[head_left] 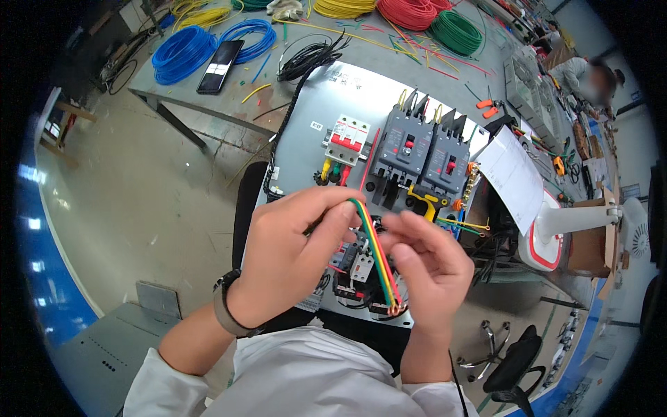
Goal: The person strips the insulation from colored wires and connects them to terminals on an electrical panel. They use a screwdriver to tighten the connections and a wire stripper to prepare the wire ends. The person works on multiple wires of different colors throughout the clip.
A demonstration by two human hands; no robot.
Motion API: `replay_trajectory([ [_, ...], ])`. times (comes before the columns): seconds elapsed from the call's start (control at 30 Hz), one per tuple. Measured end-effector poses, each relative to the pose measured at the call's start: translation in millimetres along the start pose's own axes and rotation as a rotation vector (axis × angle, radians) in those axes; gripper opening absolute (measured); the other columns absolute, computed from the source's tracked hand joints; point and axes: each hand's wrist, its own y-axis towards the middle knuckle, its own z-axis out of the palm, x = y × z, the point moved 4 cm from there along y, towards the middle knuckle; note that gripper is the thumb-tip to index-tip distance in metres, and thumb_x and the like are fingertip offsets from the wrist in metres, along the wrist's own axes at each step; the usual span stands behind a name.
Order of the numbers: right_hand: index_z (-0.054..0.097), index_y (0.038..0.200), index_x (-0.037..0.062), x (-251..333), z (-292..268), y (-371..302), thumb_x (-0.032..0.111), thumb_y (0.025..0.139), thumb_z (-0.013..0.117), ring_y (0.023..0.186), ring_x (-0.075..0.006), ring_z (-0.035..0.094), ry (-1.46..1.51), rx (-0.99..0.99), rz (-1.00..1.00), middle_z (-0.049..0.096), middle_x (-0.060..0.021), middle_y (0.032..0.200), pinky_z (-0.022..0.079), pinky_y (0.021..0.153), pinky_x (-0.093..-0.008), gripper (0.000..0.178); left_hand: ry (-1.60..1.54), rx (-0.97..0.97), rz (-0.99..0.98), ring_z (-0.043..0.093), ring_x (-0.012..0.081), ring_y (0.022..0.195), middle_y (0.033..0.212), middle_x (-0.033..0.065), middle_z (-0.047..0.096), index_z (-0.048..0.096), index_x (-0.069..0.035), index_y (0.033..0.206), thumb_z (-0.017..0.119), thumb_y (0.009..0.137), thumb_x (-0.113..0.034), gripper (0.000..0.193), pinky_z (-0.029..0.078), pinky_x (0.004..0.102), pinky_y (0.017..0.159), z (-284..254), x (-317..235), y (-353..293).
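Note:
My left hand pinches a small bundle of green, yellow and red wires between thumb and fingertips. The wires bend over at the pinch and hang down to the right, ending in copper-coloured ring terminals. Beside them is my right hand, its fingers loosely curled and apart, with nothing visible in it. Below both hands lies a metal mounting panel. It carries a white breaker with red levers and two dark grey moulded-case breakers. Smaller contactors on the near part are partly hidden by my hands.
Coils of blue wire, red wire and green wire lie on the grey table with a phone. Paper sheets and orange-handled pliers are at right. Another person sits at the far right.

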Motion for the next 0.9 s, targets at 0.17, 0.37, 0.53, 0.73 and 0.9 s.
replay_trajectory([
  [0.17,0.068,0.138,-0.0078,1.0,5.0,-6.5,0.012,0.112,0.061,0.097,-0.018,0.076,0.269,0.234,0.416,0.079,-0.0178,0.116,0.062,0.087,-0.0315,0.033,0.273,0.078,0.2,0.077,0.019,0.082,0.097,0.0117,0.079,0.078,0.003,0.117,0.067,0.103,-0.001,0.018,0.058,0.03,0.072,-7.8,-10.0,1.0],
  [0.37,0.07,0.132,-0.0046,-19.6,23.2,-20.3,0.015,0.111,0.068,0.093,-0.0126,0.074,0.469,0.472,0.621,0.081,-0.0129,0.106,0.059,0.079,-0.0279,0.029,0.38,0.154,0.336,0.075,0.0295,0.079,0.093,0.0164,0.077,0.078,0.002,0.116,0.071,0.09,0.011,0.028,0.058,0.0359,0.068,-15.4,-21.7,-13.2],
  [0.53,0.074,0.123,-0.0086,-25.3,33.0,-29.2,0.007,0.107,0.07,0.091,-0.0187,0.078,0.571,0.551,0.653,0.082,-0.0198,0.104,0.062,0.076,-0.029,0.022,0.481,0.166,0.38,0.075,0.0313,0.086,0.101,0.0162,0.077,0.08,0.001,0.116,0.075,0.08,0.01,0.037,0.059,0.0382,0.073,-29.7,-25.5,-31.9],
  [0.73,0.078,0.118,-0.0086,-12.6,38.9,-27.9,0.005,0.105,0.072,0.089,-0.018,0.079,0.47,0.542,0.53,0.083,-0.0176,0.103,0.062,0.075,-0.0294,0.019,0.513,0.049,0.463,0.074,0.0317,0.092,0.106,0.0161,0.076,0.081,-0.002,0.111,0.076,0.079,0.001,0.032,0.059,0.0423,0.078,-40.5,-33.7,-42.7],
  [0.9,0.08,0.115,-0.0033,1.7,33.3,-17.7,0.005,0.099,0.077,0.087,-0.0223,0.079,0.101,0.566,0.158,0.082,-0.0146,0.103,0.061,0.076,-0.032,0.018,0.547,-0.202,0.528,0.066,0.0288,0.091,0.1,0.0087,0.069,0.081,-0.01,0.098,0.078,0.083,-0.013,0.016,0.054,0.0418,0.078,-56.2,-49.9,-53.4],
])
